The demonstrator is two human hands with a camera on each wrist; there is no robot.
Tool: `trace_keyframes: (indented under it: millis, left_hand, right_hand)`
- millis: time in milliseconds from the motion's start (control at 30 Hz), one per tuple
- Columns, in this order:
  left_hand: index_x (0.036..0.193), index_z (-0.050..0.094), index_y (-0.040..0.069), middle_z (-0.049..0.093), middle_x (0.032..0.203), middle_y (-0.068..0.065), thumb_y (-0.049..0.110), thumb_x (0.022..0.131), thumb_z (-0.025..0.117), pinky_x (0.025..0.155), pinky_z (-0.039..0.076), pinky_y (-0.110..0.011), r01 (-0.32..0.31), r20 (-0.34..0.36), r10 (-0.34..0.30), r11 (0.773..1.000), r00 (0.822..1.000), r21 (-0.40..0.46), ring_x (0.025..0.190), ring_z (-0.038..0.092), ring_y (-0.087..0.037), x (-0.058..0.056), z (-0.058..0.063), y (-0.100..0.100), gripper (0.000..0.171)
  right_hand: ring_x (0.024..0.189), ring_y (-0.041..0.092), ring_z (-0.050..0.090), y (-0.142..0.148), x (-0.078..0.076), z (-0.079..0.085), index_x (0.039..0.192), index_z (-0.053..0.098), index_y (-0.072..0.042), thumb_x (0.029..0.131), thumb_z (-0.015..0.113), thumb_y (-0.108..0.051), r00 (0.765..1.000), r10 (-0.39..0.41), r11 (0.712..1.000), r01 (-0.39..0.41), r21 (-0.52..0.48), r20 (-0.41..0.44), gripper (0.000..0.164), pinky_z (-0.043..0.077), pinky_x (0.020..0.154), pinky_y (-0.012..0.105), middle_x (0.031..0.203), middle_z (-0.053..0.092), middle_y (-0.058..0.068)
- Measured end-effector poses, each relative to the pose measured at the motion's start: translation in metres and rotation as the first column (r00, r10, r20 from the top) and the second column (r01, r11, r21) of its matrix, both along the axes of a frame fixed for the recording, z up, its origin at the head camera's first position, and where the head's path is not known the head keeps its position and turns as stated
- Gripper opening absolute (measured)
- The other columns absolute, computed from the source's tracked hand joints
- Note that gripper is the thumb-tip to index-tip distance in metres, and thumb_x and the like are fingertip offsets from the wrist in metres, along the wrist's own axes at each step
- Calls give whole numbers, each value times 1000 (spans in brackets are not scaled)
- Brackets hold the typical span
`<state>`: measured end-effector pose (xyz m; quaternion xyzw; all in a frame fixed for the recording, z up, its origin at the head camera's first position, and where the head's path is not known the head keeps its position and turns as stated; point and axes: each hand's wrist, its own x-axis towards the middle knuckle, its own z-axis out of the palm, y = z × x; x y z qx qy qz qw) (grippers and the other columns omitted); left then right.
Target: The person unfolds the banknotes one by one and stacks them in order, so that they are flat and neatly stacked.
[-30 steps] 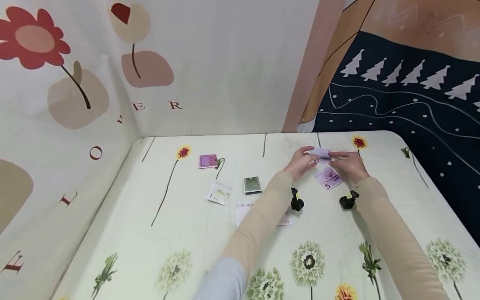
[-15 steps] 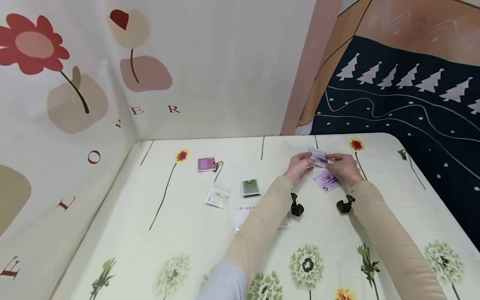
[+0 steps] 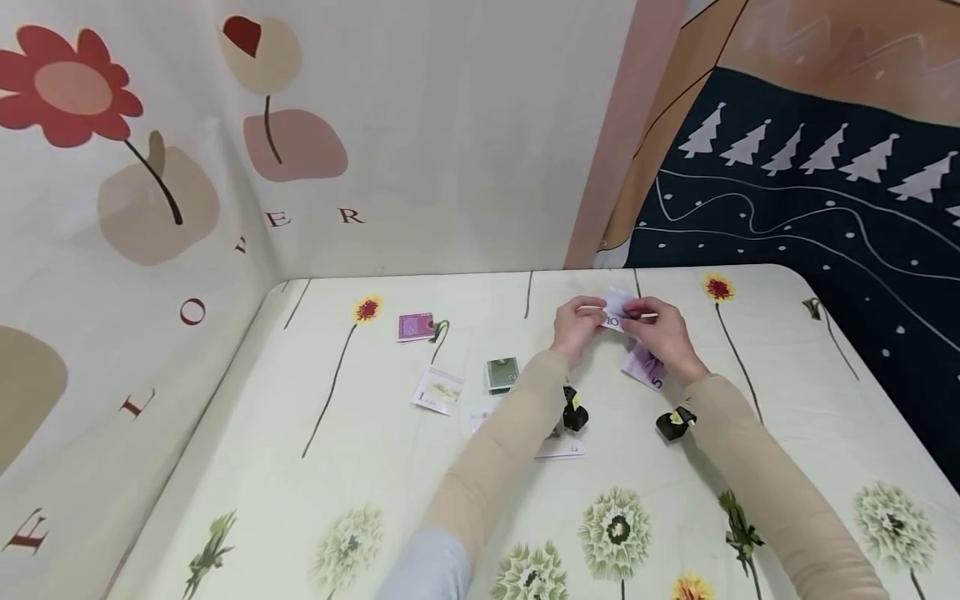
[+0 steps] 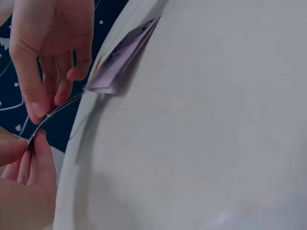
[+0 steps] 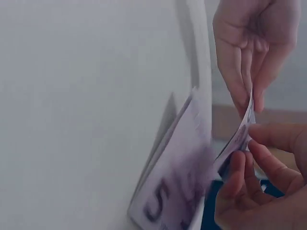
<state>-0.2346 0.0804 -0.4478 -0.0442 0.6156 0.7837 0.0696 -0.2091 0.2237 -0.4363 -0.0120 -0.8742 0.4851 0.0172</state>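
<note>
Head view: both hands' fingers [image 3: 581,310] pinch one small banknote [image 3: 616,310], apparently folded, between them.

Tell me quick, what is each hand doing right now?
Left hand: pinching one end of a small banknote, held above the table.
Right hand: pinching the other end of the same banknote.

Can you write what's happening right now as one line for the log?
left hand: pinches small banknote | right hand: pinches same note | purple 5 note: flat on table under right hand
</note>
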Motion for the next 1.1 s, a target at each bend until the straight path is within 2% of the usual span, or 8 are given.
trace_keyframes:
  millis: [167, 367, 500, 633, 733, 900, 1100]
  left_hand:
    - [107, 63, -6, 69, 91, -22, -16, 84, 61, 75, 57, -31, 6, -42, -4, 999, 999, 33, 78, 64, -15, 2, 5, -10, 25]
    - [107, 63, -5, 68, 85, -15, -15, 83, 62, 72, 57, -30, 8, -93, -8, 1000, 996, 3, 77, 64, -15, 5, 11, -21, 25]
    - [106, 63, -4, 68, 86, -14, -13, 84, 63, 73, 57, -29, 27, -103, -33, 998, 994, -56, 79, 65, -18, 11, 17, -27, 24]
    - [105, 64, -2, 67, 85, -13, -12, 85, 63, 72, 57, -28, 46, -117, -57, 994, 992, -98, 76, 64, -15, 17, 22, -32, 23]
    - [105, 64, -3, 67, 86, -15, -12, 84, 64, 71, 57, -27, 54, -146, -69, 993, 987, -107, 73, 62, -12, 20, 25, -34, 23]
    - [105, 63, -3, 66, 89, -20, -13, 83, 64, 72, 56, -26, 58, -197, -81, 992, 977, -116, 72, 61, -10, 26, 30, -40, 24]
    - [111, 62, 0, 64, 85, -15, -17, 83, 62, 73, 57, -28, 88, -189, -104, 992, 976, -89, 73, 62, -13, 31, 32, -49, 32]
  right_hand:
    - [103, 34, 59, -13, 3, 4, 118, 59, 7, 91, 63, -4, 996, 24, 999, -28, -44, -83, 29, 48, 79, 22, 114, 61, 25]
    - [102, 35, 60, -25, 6, 10, 114, 61, 8, 92, 63, -5, 984, 23, 994, -42, -106, -174, 26, 47, 78, 15, 112, 62, 24]
    - [105, 33, 58, -34, 11, 19, 115, 61, 7, 95, 62, -12, 986, 2, 994, -20, -105, -166, 28, 48, 85, 25, 114, 61, 22]
    - [105, 31, 57, -40, 14, 23, 114, 61, 5, 95, 62, -17, 985, -28, 996, 12, -91, -172, 30, 48, 86, 31, 112, 62, 20]
    - [104, 31, 57, -43, 13, 23, 113, 61, 4, 93, 64, -17, 982, -36, 994, 16, -107, -186, 29, 47, 83, 29, 110, 63, 19]
    - [102, 30, 59, -47, 13, 24, 111, 61, 4, 92, 66, -18, 983, -42, 991, 18, -135, -177, 30, 49, 77, 19, 110, 64, 19]
    - [99, 29, 61, -53, 16, 26, 112, 58, 7, 92, 65, -17, 991, -21, 979, -6, -202, -133, 32, 52, 70, 15, 112, 62, 21]
